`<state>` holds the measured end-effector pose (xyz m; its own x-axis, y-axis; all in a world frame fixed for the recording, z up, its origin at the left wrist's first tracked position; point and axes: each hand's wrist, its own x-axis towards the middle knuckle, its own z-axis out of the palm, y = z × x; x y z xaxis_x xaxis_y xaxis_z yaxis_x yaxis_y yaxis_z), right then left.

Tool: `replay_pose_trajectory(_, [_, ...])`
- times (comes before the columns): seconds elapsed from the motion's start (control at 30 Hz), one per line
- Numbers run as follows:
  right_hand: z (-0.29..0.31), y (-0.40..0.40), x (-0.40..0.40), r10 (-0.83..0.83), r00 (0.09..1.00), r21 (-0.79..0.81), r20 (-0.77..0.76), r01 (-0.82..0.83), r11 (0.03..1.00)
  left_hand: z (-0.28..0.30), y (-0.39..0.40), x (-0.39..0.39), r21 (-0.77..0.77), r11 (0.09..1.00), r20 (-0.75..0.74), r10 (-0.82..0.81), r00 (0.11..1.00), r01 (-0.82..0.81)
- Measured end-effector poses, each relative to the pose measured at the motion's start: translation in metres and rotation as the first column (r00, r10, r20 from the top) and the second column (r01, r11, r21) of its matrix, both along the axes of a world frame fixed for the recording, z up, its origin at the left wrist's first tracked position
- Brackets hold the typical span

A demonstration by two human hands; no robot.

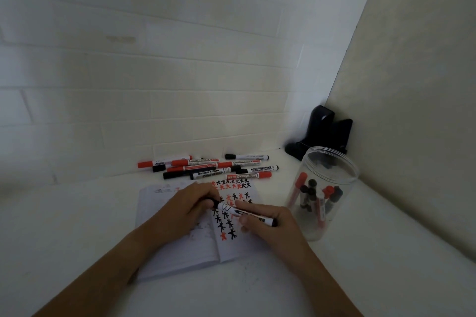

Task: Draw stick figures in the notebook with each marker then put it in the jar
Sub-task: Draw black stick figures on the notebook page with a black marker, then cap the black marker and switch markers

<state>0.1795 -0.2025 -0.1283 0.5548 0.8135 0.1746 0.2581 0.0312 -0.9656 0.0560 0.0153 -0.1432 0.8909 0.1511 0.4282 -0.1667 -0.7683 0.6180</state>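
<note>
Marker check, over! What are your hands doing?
Both hands on the black marker: left hand grips its cap end, right hand the barrel. Over the notebook. Jar open, path clear.

Both hands hold a black whiteboard marker (246, 213) over the open notebook (180, 252): left hand (190, 207) grips its cap end, right hand (270, 224) its barrel; the clear jar (332, 162) holding markers stands just right on the worktop (64, 213)

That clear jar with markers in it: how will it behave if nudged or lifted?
The jar looks like thin clear plastic, so probably light and slightly flexible. It is tall with markers leaning inside, so a push near the rim may tip it. Its smooth wall could be slippery.
</note>
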Motion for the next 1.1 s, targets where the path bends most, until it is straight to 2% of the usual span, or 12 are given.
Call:
replay_pose_trajectory(0.1, [0.0,-0.001,0.002,-0.023,0.996,-0.047,0.083,0.027,0.999,0.003,-0.002,-0.001,-0.009,1.0,-0.007,-0.001,1.0,0.001])
replay_pose_trajectory(0.17, [-0.002,-0.001,0.002,-0.063,0.975,-0.096,0.214,0.085,0.992,0.004,-0.004,-0.002,-0.005,1.0,-0.01,0.019,1.0,-0.019])
replay_pose_trajectory(0.23, [-0.005,0.0,0.0,-0.098,0.885,-0.133,0.455,0.176,0.975,0.005,-0.004,-0.002,0.006,0.999,-0.015,0.031,0.999,-0.031])
replay_pose_trajectory(0.3, [-0.007,0.005,-0.006,-0.094,0.734,-0.124,0.673,0.237,0.963,0.005,-0.009,-0.001,0.018,0.999,-0.014,0.028,1.0,-0.028])
replay_pose_trajectory(0.37, [-0.009,0.014,-0.017,-0.093,0.642,-0.101,0.761,0.26,0.96,0.003,-0.014,0.001,0.019,1.0,-0.011,0.006,1.0,-0.006])
replay_pose_trajectory(0.47, [-0.013,0.028,-0.033,-0.073,0.584,-0.121,0.808,0.286,0.951,-0.002,-0.021,0.005,0.022,0.999,-0.021,-0.024,1.0,0.024])
replay_pose_trajectory(0.57, [-0.018,0.032,-0.032,-0.08,0.582,-0.129,0.809,0.309,0.942,-0.004,-0.02,0.008,-0.028,0.999,0.024,0.041,0.999,-0.041])
replay_pose_trajectory(0.67, [-0.023,0.031,-0.024,-0.087,0.548,-0.134,0.832,0.351,0.927,-0.01,-0.002,0.012,0.194,0.941,0.12,0.257,0.959,-0.276])
replay_pose_trajectory(0.77, [-0.03,0.033,-0.024,-0.041,0.501,-0.193,0.865,0.407,0.893,-0.018,0.025,0.012,0.307,0.827,-0.015,0.498,0.867,-0.47])
replay_pose_trajectory(0.87, [-0.035,0.036,-0.03,-0.073,0.421,-0.137,0.904,0.449,0.883,-0.023,0.033,0.013,0.307,0.836,-0.105,0.505,0.857,-0.455])
replay_pose_trajectory(1.0, [-0.036,0.038,-0.033,-0.172,0.37,-0.028,0.913,0.478,0.878,-0.02,0.029,0.016,0.321,0.828,-0.058,0.502,0.863,-0.46])
replay_pose_trajectory(1.1, [-0.032,0.038,-0.033,-0.203,0.375,-0.012,0.904,0.497,0.868,-0.015,0.028,0.017,0.318,0.814,0.001,0.512,0.859,-0.486])
